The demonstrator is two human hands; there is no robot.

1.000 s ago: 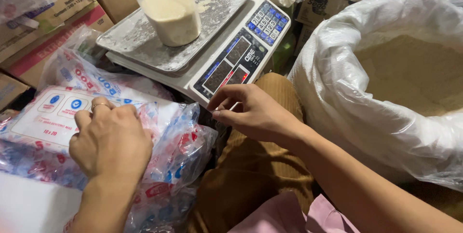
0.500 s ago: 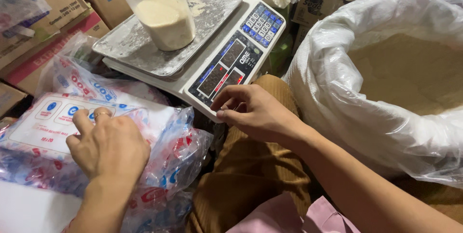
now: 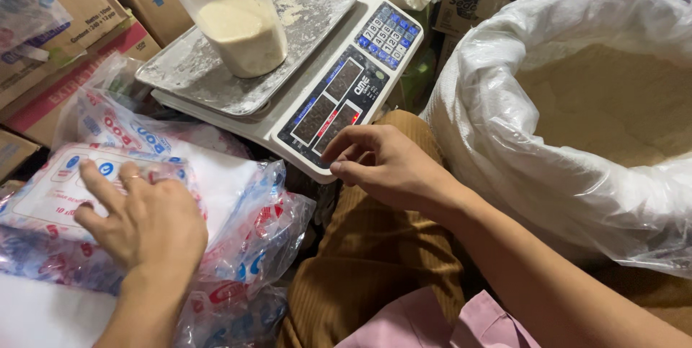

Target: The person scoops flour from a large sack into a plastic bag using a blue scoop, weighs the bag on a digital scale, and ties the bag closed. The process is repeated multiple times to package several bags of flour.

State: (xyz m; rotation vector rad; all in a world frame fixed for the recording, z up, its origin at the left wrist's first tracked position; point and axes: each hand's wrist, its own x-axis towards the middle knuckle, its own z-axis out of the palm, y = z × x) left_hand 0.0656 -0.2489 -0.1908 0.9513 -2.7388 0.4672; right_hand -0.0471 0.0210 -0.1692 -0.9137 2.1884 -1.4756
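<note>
There is only one view, from a camera on the person's head, so no part of the scene is shared with another view. It looks steeply down and a little forward, very near to the work. The grey electronic scale with a metal tray lies toward 12 o'clock, the big white plastic sack of pale grain at 2 o'clock, the stack of printed clear plastic bags at 8 o'clock. The person's own lap fills 6 o'clock.
</note>
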